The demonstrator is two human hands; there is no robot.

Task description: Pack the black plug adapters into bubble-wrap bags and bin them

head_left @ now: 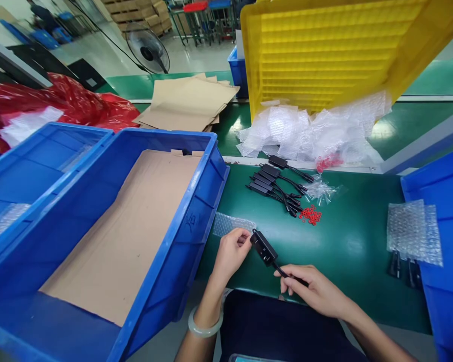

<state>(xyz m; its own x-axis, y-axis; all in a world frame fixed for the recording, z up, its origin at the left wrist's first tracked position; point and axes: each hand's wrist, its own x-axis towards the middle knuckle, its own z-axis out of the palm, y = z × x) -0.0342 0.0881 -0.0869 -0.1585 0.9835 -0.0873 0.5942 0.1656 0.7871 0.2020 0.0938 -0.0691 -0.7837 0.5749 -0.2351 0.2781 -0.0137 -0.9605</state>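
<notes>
A small black inline control box with a cable (263, 247) is held above the green tabletop, tilted, with small white markings on its face. My right hand (309, 287) is closed round its cable, just below the box. My left hand (232, 254) is pinched at the upper end of the box; what sits between its fingertips is hidden. Behind that hand a bubble-wrap bag (232, 224) lies flat. Farther back are several similar black boxes with cables (266, 178), a pile of small red rings (310, 215) and some clear plastic pieces (320, 190).
A large blue crate (207, 201) lined with cardboard (132, 231) stands at left. Bubble-wrap bags (309, 130) are heaped before a yellow tray (324, 55). On the right, bagged black items (411, 231) rest at a blue bin (449, 201). Cardboard sheets (189, 103) lie behind.
</notes>
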